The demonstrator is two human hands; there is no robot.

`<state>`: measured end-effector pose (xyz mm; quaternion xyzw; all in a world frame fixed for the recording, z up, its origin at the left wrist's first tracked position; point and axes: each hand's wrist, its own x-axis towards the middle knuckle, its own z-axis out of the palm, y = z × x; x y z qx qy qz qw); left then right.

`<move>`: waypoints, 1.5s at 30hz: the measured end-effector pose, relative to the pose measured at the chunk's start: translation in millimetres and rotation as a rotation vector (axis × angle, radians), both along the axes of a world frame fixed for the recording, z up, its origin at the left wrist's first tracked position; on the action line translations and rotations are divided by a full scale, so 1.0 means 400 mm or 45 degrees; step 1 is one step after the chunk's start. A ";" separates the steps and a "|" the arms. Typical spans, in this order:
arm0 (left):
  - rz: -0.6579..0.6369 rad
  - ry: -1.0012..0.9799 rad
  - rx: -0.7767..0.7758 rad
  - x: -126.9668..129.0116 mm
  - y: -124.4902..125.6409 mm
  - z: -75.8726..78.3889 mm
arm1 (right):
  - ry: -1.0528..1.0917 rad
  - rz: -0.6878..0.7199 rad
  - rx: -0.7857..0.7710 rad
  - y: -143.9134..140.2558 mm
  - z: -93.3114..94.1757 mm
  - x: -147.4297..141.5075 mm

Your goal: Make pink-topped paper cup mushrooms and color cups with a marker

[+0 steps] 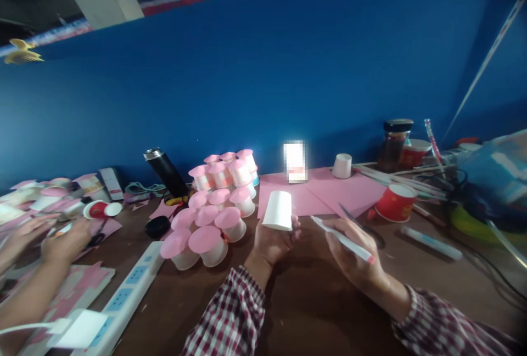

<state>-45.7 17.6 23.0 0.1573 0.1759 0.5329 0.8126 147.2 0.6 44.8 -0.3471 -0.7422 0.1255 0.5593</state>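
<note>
White cup (pixel 278 210), before the pink paper (pixel 358 194): gripped by the left hand's (pixel 274 243) fingers; likely light, crushable, best held near the rim. Pen (pixel 353 246), blurred, perhaps a marker: gripped by the right hand's (pixel 356 254) fingers.

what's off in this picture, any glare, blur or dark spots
Head view throughout: the bright rectangle is blown out and pixelated; the white cup in the left hand looks washed out; the right sleeve smears toward the edge; the blue wall darkens at top right.
</note>
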 end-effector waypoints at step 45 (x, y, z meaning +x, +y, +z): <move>0.430 0.477 0.104 0.078 0.021 -0.036 | -0.033 0.095 0.076 0.011 -0.032 0.015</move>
